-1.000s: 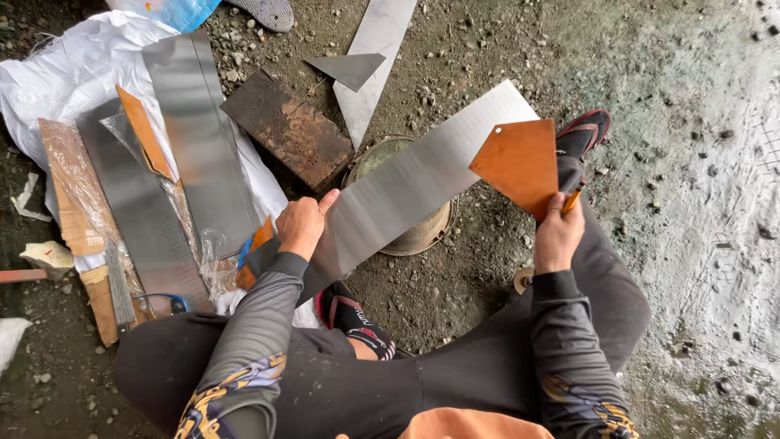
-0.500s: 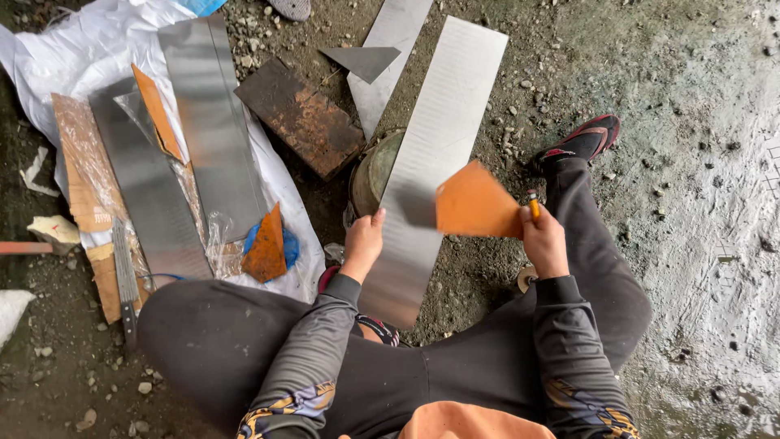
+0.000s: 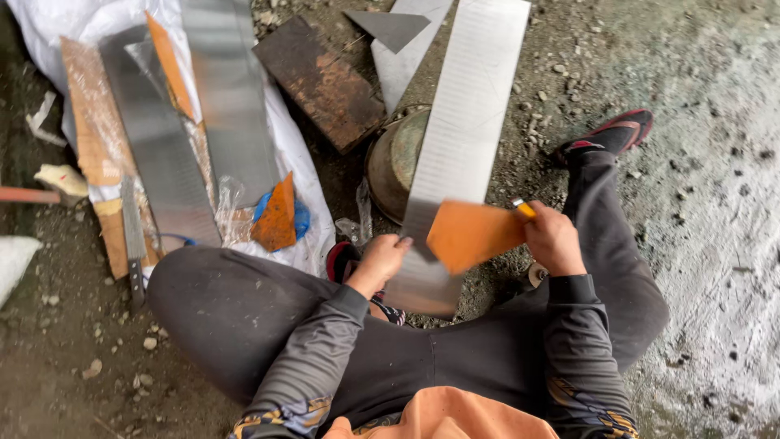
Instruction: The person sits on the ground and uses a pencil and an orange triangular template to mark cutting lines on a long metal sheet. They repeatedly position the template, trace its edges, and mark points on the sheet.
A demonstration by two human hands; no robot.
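Head view: long grey metal strip (image 3: 467, 130) runs from my lap up across round rusty pan (image 3: 394, 158). My left hand (image 3: 380, 262) grips strip's near end, fingers curled on edge. My right hand (image 3: 554, 241) closed around orange template (image 3: 471, 234) plus yellow pencil (image 3: 522, 208), template pressed over strip. Rusty plate (image 3: 321, 81) beside, more strips (image 3: 231, 97) on white sack (image 3: 65, 20) left.

A: Any labels, signs, screens?

B: None that I can see.

A: Packaging?

B: Only wrapping. A big white plastic sack (image 3: 73, 20) lies spread on the ground upper left, under the metal strips. Clear crumpled plastic film (image 3: 231, 203) sits beside its lower edge, next to a blue scrap (image 3: 299, 218). Brownish paper wrap (image 3: 96, 138) covers the leftmost strip.

A: Boxes?

B: No boxes.
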